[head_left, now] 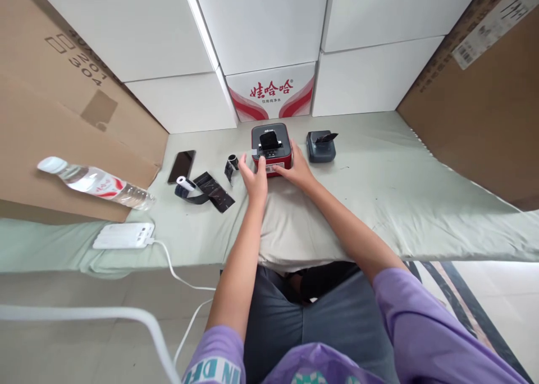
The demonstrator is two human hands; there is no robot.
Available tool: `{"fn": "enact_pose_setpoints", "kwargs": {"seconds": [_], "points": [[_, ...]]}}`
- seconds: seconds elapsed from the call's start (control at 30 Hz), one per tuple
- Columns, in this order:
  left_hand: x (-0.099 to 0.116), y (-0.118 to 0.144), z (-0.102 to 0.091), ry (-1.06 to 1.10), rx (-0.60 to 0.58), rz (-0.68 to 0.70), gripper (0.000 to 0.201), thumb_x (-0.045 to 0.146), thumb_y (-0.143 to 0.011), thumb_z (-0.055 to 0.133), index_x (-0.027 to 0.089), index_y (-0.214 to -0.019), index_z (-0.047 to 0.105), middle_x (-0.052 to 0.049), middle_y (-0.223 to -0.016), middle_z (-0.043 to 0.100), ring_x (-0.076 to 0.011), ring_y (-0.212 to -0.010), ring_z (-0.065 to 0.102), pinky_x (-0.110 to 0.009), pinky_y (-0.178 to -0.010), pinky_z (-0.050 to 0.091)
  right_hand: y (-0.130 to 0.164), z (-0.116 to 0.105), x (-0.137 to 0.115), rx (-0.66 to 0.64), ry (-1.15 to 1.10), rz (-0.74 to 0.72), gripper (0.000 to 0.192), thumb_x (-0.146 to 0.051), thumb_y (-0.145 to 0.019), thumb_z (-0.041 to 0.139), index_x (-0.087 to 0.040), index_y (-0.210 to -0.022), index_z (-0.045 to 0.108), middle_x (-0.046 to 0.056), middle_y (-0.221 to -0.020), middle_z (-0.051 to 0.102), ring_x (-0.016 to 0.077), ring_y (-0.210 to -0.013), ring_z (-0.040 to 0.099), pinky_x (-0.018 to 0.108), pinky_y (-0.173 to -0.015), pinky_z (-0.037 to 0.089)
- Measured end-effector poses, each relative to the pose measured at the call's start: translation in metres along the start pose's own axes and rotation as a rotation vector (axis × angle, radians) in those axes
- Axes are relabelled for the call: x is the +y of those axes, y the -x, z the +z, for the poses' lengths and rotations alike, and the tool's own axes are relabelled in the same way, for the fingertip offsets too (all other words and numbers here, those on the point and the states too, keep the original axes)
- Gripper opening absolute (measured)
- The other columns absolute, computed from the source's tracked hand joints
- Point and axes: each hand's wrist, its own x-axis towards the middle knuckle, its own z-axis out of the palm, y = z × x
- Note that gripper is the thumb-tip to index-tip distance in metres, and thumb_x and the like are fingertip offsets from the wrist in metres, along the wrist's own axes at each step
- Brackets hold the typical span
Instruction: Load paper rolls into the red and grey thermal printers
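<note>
Our purple sleeves (421, 322) are reaching toward the small red box-shaped label printer (272, 148) on the pale green cloth-covered table (379, 204). We are resting our right hand (298, 170) against its front right corner, fingers loosely spread, while our left hand (255, 177) is hovering unclenched at its front left, gripping nothing. Left of it is lying a black ribbon strip (210, 190).

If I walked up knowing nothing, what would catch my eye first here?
Probably the red box-shaped device at the middle of the cloth-covered table, with the left hand and right hand touching its front. Behind it, a wall of white boxes; at far left, a water bottle lies on its side.
</note>
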Motion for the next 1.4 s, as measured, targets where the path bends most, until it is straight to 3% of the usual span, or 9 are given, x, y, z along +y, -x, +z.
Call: {"fn": "enact_pose_setpoints", "kwargs": {"seconds": [0.1,0.17,0.43,0.53,0.67,0.8,0.87,1.07,1.4], "points": [[0.001,-0.024,-0.003,-0.038,-0.2,0.022,0.062,0.05,-0.088,0.074,0.023,-0.141,0.056,-0.015,-0.154,0.054,-0.0294,-0.15,0.045,-0.044,-0.125,0.035,-0.004,0.01,-0.001,0.012,-0.098,0.009,0.108,-0.049,-0.074,0.077,-0.019,-0.162,0.021,0.019,-0.162,0.041,0.034,-0.148,0.044,0.051,-0.123,0.036],[0.008,-0.024,-0.008,-0.09,-0.229,0.048,0.07,0.053,-0.084,0.077,0.021,-0.144,0.057,-0.017,-0.153,0.056,-0.0321,-0.145,0.05,-0.046,-0.124,0.037,0.001,0.007,-0.008,0.023,-0.119,0.008,0.107,-0.048,-0.075,0.077,-0.019,-0.162,0.021,0.019,-0.158,0.048,0.0334,-0.143,0.051,0.05,-0.12,0.041],[0.037,0.061,-0.042,-0.081,-0.239,0.05,0.078,0.053,-0.089,0.071,0.024,-0.157,0.046,-0.012,-0.157,0.054,-0.0299,-0.142,0.055,-0.042,-0.118,0.046,0.07,-0.017,-0.029,0.031,-0.172,-0.065,0.104,-0.054,-0.076,0.082,-0.022,-0.16,0.028,0.018,-0.154,0.052,0.0375,-0.138,0.055,0.055,-0.117,0.044],[0.038,0.073,-0.046,-0.064,-0.227,0.05,0.072,0.049,-0.092,0.068,0.024,-0.156,0.047,-0.011,-0.159,0.051,-0.0284,-0.147,0.049,-0.041,-0.122,0.041,0.083,-0.019,-0.029,0.037,-0.175,-0.062,0.101,-0.055,-0.076,0.082,-0.024,-0.158,0.031,0.017,-0.154,0.051,0.0384,-0.14,0.052,0.058,-0.12,0.041],[0.033,0.037,-0.046,0.045,-0.233,-0.087,0.064,0.034,-0.094,0.058,0.026,-0.157,0.045,-0.007,-0.162,0.049,-0.0252,-0.153,0.04,-0.041,-0.127,0.033,0.075,-0.023,-0.021,0.045,-0.29,0.031,0.098,-0.058,-0.071,0.084,-0.026,-0.153,0.04,0.016,-0.155,0.048,0.0387,-0.144,0.047,0.06,-0.121,0.038],[0.02,-0.014,-0.049,0.308,-0.686,-0.359,0.077,0.026,-0.078,0.064,0.029,-0.154,0.05,-0.001,-0.155,0.057,-0.0271,-0.146,0.049,-0.04,-0.122,0.04,0.046,-0.016,-0.003,0.132,-0.614,0.2,0.068,-0.061,-0.085,0.065,-0.027,-0.143,0.05,0.012,-0.152,0.052,0.031,-0.144,0.049,0.055,-0.123,0.038],[0.013,-0.023,-0.051,0.43,-0.772,-0.385,0.08,0.029,-0.075,0.064,0.028,-0.154,0.051,-0.001,-0.15,0.061,-0.0272,-0.142,0.053,-0.04,-0.121,0.041,0.035,-0.005,0.007,0.225,-0.718,0.231,0.06,-0.061,-0.087,0.059,-0.028,-0.137,0.053,0.009,-0.15,0.054,0.0282,-0.146,0.047,0.053,-0.126,0.035],[0.006,-0.012,-0.048,0.55,-0.686,-0.377,0.08,0.028,-0.07,0.064,0.027,-0.15,0.055,-0.001,-0.148,0.062,-0.0275,-0.138,0.056,-0.038,-0.112,0.048,0.033,0.018,0.027,0.312,-0.82,0.234,0.056,-0.064,-0.089,0.056,-0.028,-0.132,0.054,0.008,-0.146,0.057,0.0265,-0.141,0.053,0.052,-0.123,0.039],[-0.003,-0.009,-0.041,0.568,-0.606,-0.366,0.087,0.026,-0.072,0.064,0.026,-0.157,0.043,-0.004,-0.167,0.04,-0.0304,-0.153,0.04,-0.043,-0.122,0.04,0.037,0.015,0.025,0.317,-0.765,0.257,0.055,-0.063,-0.091,0.055,-0.03,-0.134,0.053,0.008,-0.148,0.054,0.0266,-0.14,0.052,0.052,-0.125,0.036]]}}
